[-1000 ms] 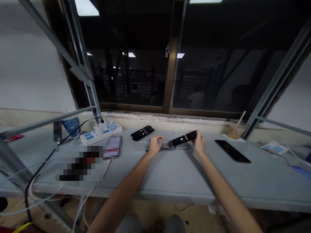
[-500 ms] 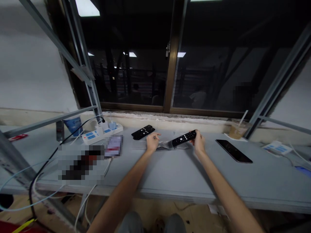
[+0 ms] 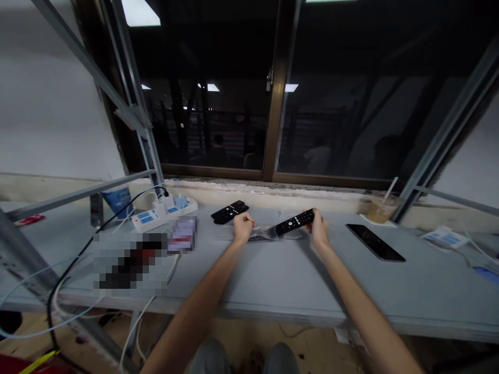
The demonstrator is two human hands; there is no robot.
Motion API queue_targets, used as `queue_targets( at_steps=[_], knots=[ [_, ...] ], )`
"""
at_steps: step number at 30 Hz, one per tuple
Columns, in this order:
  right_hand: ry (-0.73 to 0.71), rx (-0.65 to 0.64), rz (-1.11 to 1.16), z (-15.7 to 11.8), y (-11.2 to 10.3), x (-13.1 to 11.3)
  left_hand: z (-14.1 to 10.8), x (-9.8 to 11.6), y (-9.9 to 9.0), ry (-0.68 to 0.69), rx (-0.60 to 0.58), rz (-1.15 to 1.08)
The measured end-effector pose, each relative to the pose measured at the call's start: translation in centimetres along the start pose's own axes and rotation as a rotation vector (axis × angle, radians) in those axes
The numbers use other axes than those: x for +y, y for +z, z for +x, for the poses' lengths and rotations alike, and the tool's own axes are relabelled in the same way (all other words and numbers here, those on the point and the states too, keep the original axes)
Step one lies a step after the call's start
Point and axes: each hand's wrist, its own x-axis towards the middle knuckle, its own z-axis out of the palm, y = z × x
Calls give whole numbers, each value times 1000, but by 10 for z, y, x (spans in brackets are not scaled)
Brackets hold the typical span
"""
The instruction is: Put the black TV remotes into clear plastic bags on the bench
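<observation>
A black remote control [image 3: 295, 222] is tilted up to the right, its far end gripped by my right hand [image 3: 318, 227]. Its lower left end is at a clear plastic wrapper [image 3: 268, 233], which lies on the desk between my hands. My left hand [image 3: 244, 227] is closed at the left part of the wrapper; what its fingers pinch is too small to make out. Just behind my left hand, black remotes [image 3: 230, 212] lie on the desk, overlapping each other.
On the grey desk [image 3: 280, 285], a black phone [image 3: 375, 242] and a drink cup [image 3: 380, 206] are at the right. At the left are a power strip [image 3: 166, 214] with cables, another phone [image 3: 182, 235], and a blue cup [image 3: 119, 201]. Metal posts flank the window.
The fingers of my left hand have curled in more and the hand has turned slightly. My right hand and the remote have hardly moved.
</observation>
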Motion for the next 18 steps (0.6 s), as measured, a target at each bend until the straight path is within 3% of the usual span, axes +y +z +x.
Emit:
queue_targets(
  at_steps=[7, 12, 18],
  knots=[
    [-2, -26, 6, 0, 0, 0, 4, 1, 3, -8, -11, -43],
    [-6, -24, -13, 2, -1, 2, 0, 5, 3, 49, -87, 25],
    [21, -19, -55, 2, -1, 4, -20, 5, 3, 272, -440, 617]
  ],
)
